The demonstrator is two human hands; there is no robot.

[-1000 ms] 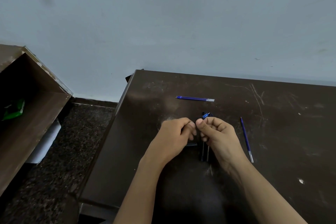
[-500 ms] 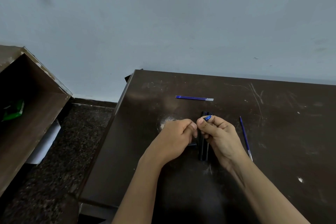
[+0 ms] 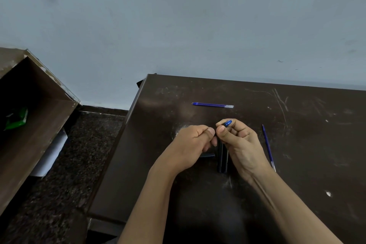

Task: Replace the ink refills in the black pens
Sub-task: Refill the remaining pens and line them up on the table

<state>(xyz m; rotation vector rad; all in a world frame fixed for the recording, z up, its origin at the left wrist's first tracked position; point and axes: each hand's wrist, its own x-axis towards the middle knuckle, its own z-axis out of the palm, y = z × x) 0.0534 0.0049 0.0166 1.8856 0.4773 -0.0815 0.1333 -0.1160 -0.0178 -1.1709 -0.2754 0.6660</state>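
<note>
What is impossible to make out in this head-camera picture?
Head view:
Whether the left hand holds anything: curled fingers cover it.
Most of the blue-tipped piece in the right hand: fingers hide it.
Far ends of the black pens: under both hands.
The green thing at left: dark, small.

Right hand (image 3: 240, 144) pinching blue refill (image 3: 227, 123), left hand (image 3: 190, 144) curled alongside — black pens (image 3: 222, 161) beneath.

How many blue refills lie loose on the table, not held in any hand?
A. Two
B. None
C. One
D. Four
A: the far refill lies on the table beyond both hands, and the side refill lies to the right of the right hand, which itself pinches a separate blue-tipped piece.
</note>
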